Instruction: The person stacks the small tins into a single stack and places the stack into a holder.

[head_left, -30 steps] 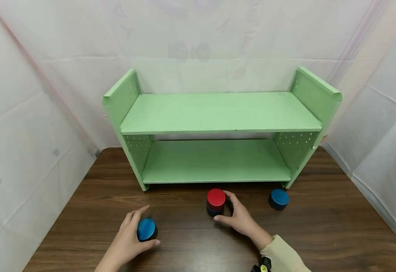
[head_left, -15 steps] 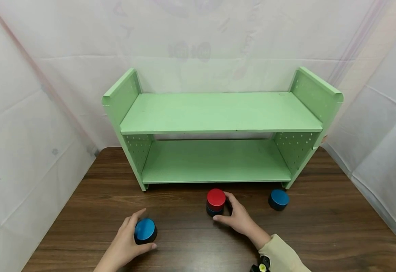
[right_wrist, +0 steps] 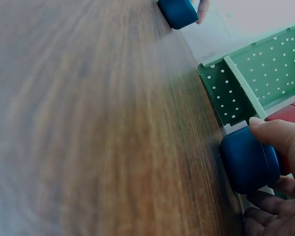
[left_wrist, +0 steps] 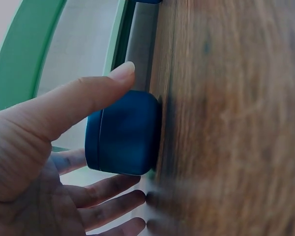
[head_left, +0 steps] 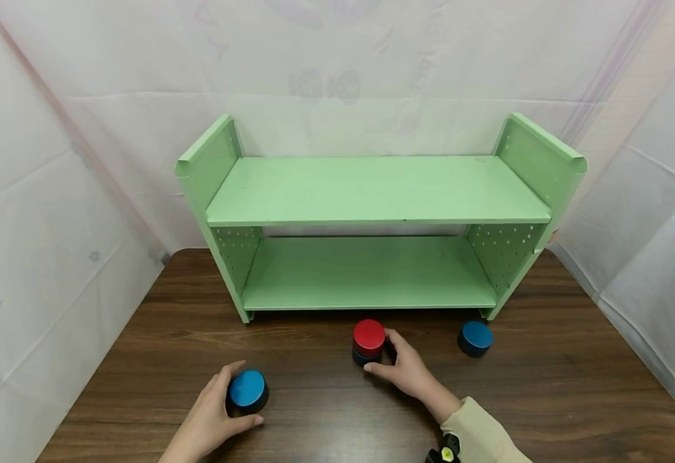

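Observation:
In the head view, my left hand point(head_left: 212, 408) curves around the left side of a round, lidded blue tin point(head_left: 248, 389) on the table. In the left wrist view, the thumb lies over one side of this blue tin point(left_wrist: 125, 132), with the fingers spread along the opposite side. Farther right, my right hand point(head_left: 405, 368) holds a two-tin stack between thumb and fingers: a red tin point(head_left: 369, 335) on top of a dark blue tin point(head_left: 366, 357). The right wrist view shows the thumb tip against the lower blue tin point(right_wrist: 248, 160).
A light green two-tier shelf point(head_left: 369, 270) stands at the back of the brown wooden table point(head_left: 308, 360). Another blue tin point(head_left: 476, 338) sits by its right front foot. White patterned cloth point(head_left: 337, 77) hangs behind and at both sides.
My left hand has shifted slightly left and toward me, its thumb and index finger drawing a little closer together. The right hand and its stack have stayed in place.

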`<state>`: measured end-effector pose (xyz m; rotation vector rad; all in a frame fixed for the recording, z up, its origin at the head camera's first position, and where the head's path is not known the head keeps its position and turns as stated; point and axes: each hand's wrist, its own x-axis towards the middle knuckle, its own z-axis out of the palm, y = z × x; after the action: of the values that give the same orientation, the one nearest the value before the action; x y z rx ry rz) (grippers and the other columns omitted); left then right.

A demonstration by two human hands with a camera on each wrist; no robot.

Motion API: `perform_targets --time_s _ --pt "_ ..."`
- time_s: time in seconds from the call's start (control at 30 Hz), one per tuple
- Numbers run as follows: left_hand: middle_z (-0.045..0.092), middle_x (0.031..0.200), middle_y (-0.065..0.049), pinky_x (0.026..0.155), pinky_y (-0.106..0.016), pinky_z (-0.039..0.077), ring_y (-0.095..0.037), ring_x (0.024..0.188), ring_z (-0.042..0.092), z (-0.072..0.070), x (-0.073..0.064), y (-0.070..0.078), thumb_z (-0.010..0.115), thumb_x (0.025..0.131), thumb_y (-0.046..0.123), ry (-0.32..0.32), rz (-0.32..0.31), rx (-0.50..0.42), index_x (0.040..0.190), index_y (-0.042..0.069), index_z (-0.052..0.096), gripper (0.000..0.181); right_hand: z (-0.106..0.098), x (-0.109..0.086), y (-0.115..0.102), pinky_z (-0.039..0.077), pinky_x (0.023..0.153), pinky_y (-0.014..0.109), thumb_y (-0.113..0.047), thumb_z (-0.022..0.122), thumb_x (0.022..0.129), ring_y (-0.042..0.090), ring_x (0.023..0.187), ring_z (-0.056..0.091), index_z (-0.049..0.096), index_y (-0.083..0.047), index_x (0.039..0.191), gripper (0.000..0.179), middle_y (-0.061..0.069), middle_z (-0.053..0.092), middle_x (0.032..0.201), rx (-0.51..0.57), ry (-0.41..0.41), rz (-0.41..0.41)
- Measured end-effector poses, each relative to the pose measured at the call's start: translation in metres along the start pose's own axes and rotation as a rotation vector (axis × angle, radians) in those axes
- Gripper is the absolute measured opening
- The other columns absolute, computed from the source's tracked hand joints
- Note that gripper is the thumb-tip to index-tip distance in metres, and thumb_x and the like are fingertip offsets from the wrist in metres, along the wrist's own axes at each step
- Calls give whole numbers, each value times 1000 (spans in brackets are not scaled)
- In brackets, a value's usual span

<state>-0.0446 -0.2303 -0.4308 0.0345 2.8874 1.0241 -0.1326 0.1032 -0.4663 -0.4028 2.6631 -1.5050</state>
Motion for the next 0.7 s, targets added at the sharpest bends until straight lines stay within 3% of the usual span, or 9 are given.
perform_targets --time_s 0.4,0.7 --pt "60 115 -16 88 -50 48 -33 108 59 2 5 -3 88 64 20 54 40 -47 117 2 56 64 3 4 -1 45 93 50 -18 83 73 33 116 55 52 0 127 65 14 60 124 10 39 5" --pt "62 114 -15 87 -48 49 -31 106 60 1 4 -5 87 65 19 53 32 -66 115 3 57 60 5 4 -3 43 96 51 -19 83 73 32 117 55 53 -1 126 63 13 61 124 22 42 2"
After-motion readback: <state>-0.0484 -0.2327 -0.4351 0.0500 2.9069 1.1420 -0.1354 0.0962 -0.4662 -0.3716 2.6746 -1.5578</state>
